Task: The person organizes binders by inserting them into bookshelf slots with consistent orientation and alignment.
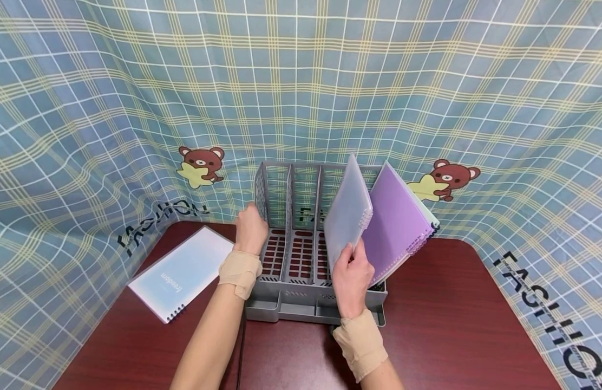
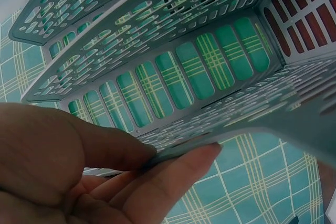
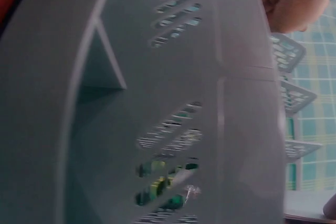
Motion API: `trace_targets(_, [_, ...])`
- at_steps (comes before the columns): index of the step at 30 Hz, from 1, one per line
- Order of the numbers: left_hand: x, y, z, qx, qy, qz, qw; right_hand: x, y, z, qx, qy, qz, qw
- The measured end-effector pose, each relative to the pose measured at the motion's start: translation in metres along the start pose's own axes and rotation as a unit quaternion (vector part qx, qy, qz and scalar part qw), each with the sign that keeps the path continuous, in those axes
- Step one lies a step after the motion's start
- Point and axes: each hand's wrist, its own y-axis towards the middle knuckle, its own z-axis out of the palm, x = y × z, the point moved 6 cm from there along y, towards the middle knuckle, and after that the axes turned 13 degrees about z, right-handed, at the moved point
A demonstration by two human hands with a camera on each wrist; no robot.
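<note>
A grey desktop file rack [image 1: 314,291] with upright perforated dividers stands on the table. My left hand [image 1: 251,228] pinches the edge of its left side panel [image 2: 252,129] between thumb and fingers, as the left wrist view shows up close. Between the thumb and fingers of my right hand [image 1: 352,275] is the lower edge of a pale translucent spiral notebook [image 1: 346,211], tilted upright within the rack's right part. Just right of it, a purple spiral notebook [image 1: 392,225] leans rightward in the rack, with a pale green one partly hidden behind it.
Left of the rack lies a pale blue spiral notebook [image 1: 181,273] marked "freedom". A black cable [image 1: 241,346] runs down the dark red table [image 1: 442,314] in front. Small open trays [image 1: 298,310] line the rack's front. A plaid curtain [image 1: 301,81] encloses the back and sides.
</note>
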Motion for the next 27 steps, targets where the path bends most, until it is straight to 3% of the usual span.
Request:
trace_targets(9, [0.002,-0.001,-0.001,0.003,-0.009,-0.014,0.9999,-0.011,-0.004,0.009,-0.001,-0.007,-0.004,1.0])
trace_targets(27, [0.002,-0.001,-0.001,0.005,-0.012,-0.013,0.9998,-0.01,0.0,0.013,0.026,-0.063,0.001,0.9977])
